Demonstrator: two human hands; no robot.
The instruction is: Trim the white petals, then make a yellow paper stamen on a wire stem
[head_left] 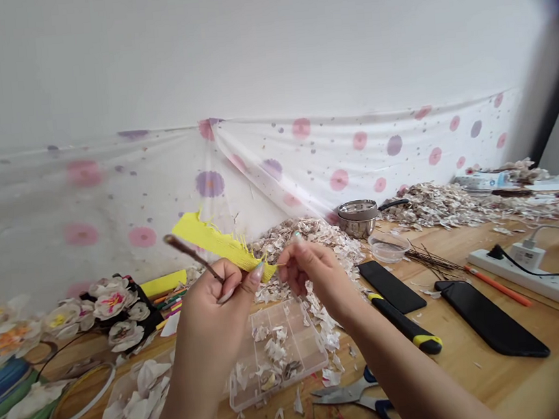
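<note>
The person's left hand [210, 313] is curled around a thin brown stem [193, 257], whose tip points up and to the left past the fingers. The right hand [317, 274] is close by, its fingertips [295, 250] pinched together just beside the left thumb, but the two hands do not clearly touch. A yellow fringed strip [214, 243] slants up and to the left from between them, held in the air above the worktop [470, 375]. Its lower end meets the left thumb and lies by the right fingertips, though which hand grips it is hard to tell. Below the hands sits a clear compartment box [277, 353] holding pale petal-like flakes, and a clear tray of white petals [130, 398] lies to its left. Beyond them rises a heap of pale flakes [306, 243], with a longer drift [455, 204] along the back of the worktop. Handmade flowers [107, 309] and a blue-and-green vase [11, 389] stand at the left. To the right lie blue-handled scissors [349, 394], a yellow-and-black handled tool [407, 323], two black pads [489, 318], a bundle of brown stems [433, 261], an orange pencil [499, 286], steel bowls [357, 219], a small clear dish [388, 247] and a white power strip [530, 272]. A polka-dotted plastic sheet [305, 161] hangs behind everything.
</note>
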